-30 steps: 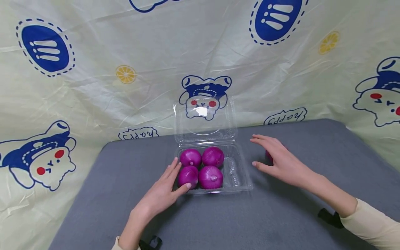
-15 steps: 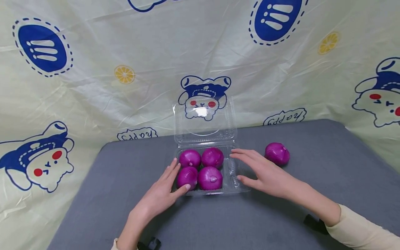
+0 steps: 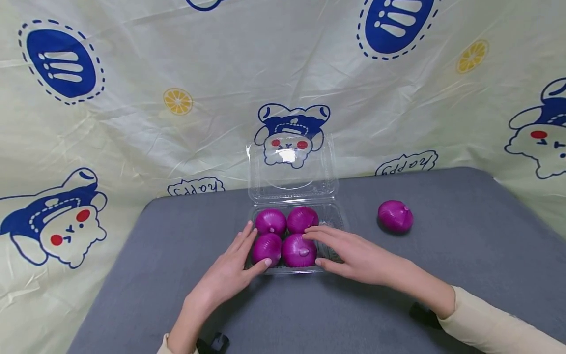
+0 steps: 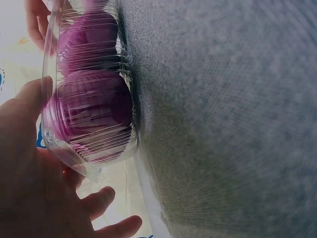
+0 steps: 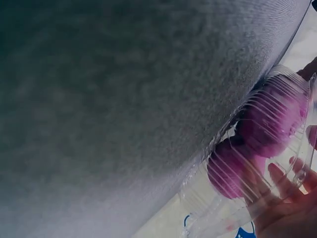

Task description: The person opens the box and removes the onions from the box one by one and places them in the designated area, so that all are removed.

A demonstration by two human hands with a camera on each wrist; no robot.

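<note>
Box (image 3: 328, 215): you are viewing clear, glossy plastic, its walls showing fine ribs. Lid (image 3: 292, 185): thin, see-through plastic is throwing a bright glare back at you. Onions (image 3: 298, 251): smooth, shiny skins are catching soft highlights, fine streaks running over them. Loose onion (image 3: 395, 217): is wearing the same gloss. Table cover (image 3: 336, 314): you are looking at matt, woven cloth. Backdrop (image 3: 212, 64): a creased, plastic-looking sheet is giving off a soft sheen. Your right sleeve (image 3: 491, 317): is showing pale, matt cloth.

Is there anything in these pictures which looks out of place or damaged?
One round purple onion looks misplaced: alone on the grey fabric-topped table, outside the open clear plastic box holding four others. Nothing looks spilled or damaged.
</note>
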